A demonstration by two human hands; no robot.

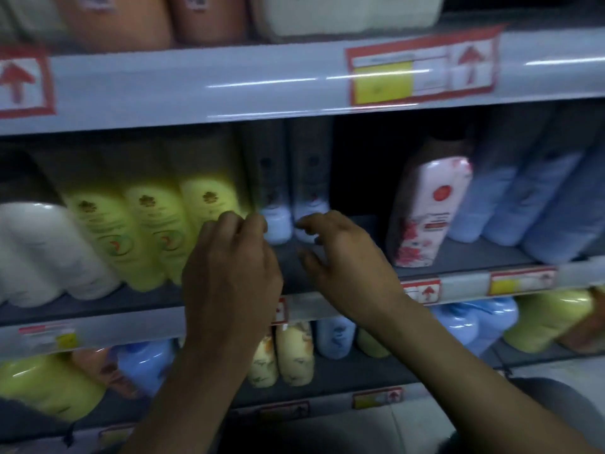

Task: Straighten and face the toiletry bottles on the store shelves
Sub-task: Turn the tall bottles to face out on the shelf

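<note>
Left hand (229, 267) noted at middle shelf (458, 253), fingers curled against left pale bottle (276, 224); grip not determinable owing to blur. Right hand (340, 257) noted just beside, apart from left hand, fingers loosely spread, fingertips at base of right pale bottle (309, 208), nothing clasped. Both bottles upright, set back from shelf edge, between yellow bottles (154, 231) and red-patterned bottle (429, 211).

Middle shelf (360, 228), counted
3 yellow bottles (147, 224), 2 pale bottles (278, 224), 1 red-patterned bottle (429, 208) and 3 blue bottles (523, 198) are standing on it.
</note>
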